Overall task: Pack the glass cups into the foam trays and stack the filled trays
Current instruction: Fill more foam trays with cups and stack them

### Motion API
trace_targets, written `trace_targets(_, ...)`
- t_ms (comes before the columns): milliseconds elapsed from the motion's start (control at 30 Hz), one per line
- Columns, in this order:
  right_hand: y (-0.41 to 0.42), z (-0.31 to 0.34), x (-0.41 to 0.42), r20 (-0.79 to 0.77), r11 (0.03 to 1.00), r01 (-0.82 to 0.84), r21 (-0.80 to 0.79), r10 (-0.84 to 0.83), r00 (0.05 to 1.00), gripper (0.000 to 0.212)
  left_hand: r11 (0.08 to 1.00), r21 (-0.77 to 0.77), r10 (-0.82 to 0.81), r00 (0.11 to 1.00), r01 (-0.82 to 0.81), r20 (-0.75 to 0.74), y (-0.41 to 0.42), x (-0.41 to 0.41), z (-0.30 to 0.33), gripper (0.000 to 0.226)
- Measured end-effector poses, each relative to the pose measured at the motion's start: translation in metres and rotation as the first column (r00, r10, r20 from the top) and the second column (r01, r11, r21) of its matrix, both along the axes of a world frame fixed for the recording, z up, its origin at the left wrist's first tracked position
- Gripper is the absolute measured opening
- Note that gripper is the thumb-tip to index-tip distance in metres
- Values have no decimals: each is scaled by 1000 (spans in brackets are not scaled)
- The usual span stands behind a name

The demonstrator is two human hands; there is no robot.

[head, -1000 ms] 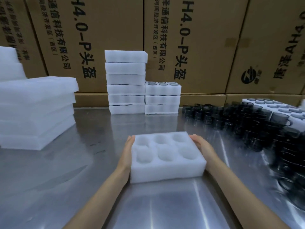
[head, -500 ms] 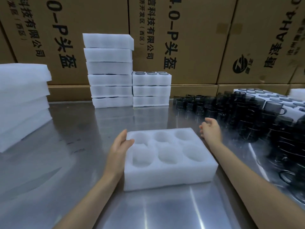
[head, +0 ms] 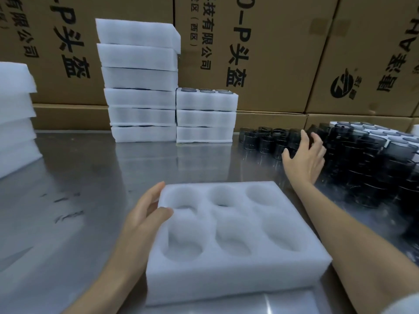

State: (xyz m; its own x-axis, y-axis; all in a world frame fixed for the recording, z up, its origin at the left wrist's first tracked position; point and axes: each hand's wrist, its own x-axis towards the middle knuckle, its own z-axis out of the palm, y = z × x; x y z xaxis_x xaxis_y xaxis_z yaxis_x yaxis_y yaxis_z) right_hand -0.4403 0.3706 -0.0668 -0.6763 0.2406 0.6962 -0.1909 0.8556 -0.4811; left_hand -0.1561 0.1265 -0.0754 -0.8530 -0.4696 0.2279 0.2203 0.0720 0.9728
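Nearest the camera, on the steel desk [head: 74, 234], a white foam tray [head: 238, 266] lies flat with its six round pockets facing up and nothing in them. At its left edge the left hand [head: 145, 214] rests with straight fingers along the tray's side and the thumb laid over the top rim by the far-left pocket.

Beyond the tray's far right corner, the right hand [head: 303, 157] reaches out over the desk with fingers spread, at the near edge of a crowd of dark glass cups [head: 367, 168]. Its fingertips may be touching a cup, but motion blur there makes that hard to tell; nothing is clasped in it.

Behind those cups, at the right edge, lies a filled tray [head: 371, 130] with cup rims showing in its pockets. At the back of the desk stand two stacks of foam trays side by side: a tall stack [head: 140, 87] of six and, touching its right side, a short stack [head: 206, 116] of three with cup rims visible on top. A pile of foam sheets [head: 15, 118] sits at far left. Printed cardboard boxes [head: 272, 53] form the backdrop.
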Motion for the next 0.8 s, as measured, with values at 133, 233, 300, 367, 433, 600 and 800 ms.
trace_targets(133, 3, -1, -14, -63, 999, 31, 16, -30, 998, 70, 1000, -17, -6, 1000, 6, 10, -1, 0, -1, 43)
trace_targets(233, 5, -1, -18, -24, 998, 55, 31, -54, 998, 71, 1000, -15, -8, 1000, 8, 14, -2, 0, -2, 42)
trace_targets(300, 4, -2, -19, 15, 996, 56, 76, -57, 998, 65, 1000, -16, -8, 1000, 8, 13, -1, -1, -2, 41)
trace_targets(367, 4, -3, -19, 20, 995, 59, 84, -61, 998, 55, 1000, -20, -13, 1000, 13, 8, 0, 0, -2, 41)
trace_targets(433, 3, -3, -17, -13, 995, 75, 65, -74, 997, 44, 1000, -13, -20, 1000, 20, 10, 0, 0, -1, 41)
trace_targets(600, 10, 0, -9, -34, 996, 77, 41, -75, 997, 17, 1000, -17, -19, 1000, 20, 18, 1, -1, 0, 39)
trace_targets(800, 15, 0, 22, -120, 996, -80, -32, 75, 990, 8, 999, -23, -33, 999, 34, 41, 3, 2, 4, 37)
